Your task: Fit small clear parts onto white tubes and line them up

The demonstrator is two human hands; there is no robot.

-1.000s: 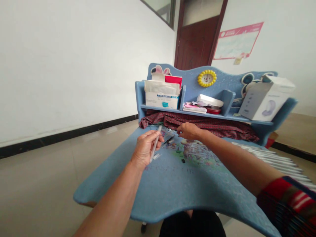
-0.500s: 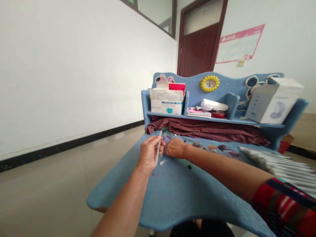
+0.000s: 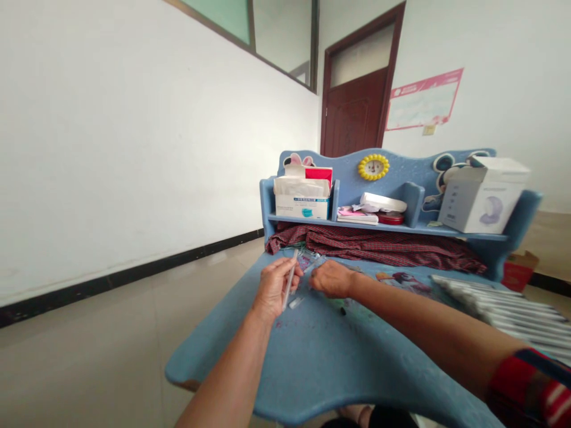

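Observation:
A slim, pale, see-through tube (image 3: 289,288), about as long as a pen, slants upward in my left hand (image 3: 271,290), pinched between thumb and fingers. Just to its right, my right hand (image 3: 332,279) is closed low over the desk, knuckles up. Its fingertips are turned away, so whatever they grip is hidden. Below the tube lies a small clear piece (image 3: 295,303) on the blue desk (image 3: 312,362). Small clear and whitish bits (image 3: 317,258) are scattered behind the hands. A small black piece (image 3: 343,311) rests nearer me.
Many silvery-white rods (image 3: 513,309) lie side by side at the desk's right. Checked dark-red cloth (image 3: 379,248) runs along the back under a shelf (image 3: 414,229). A mask box (image 3: 301,205) and a white carton (image 3: 484,196) stand on that shelf.
My right hand has drawn slightly away from the left, rightwards. My left hand keeps the tube at nearly the same slant. The whole view has shifted a little as my head tilted.

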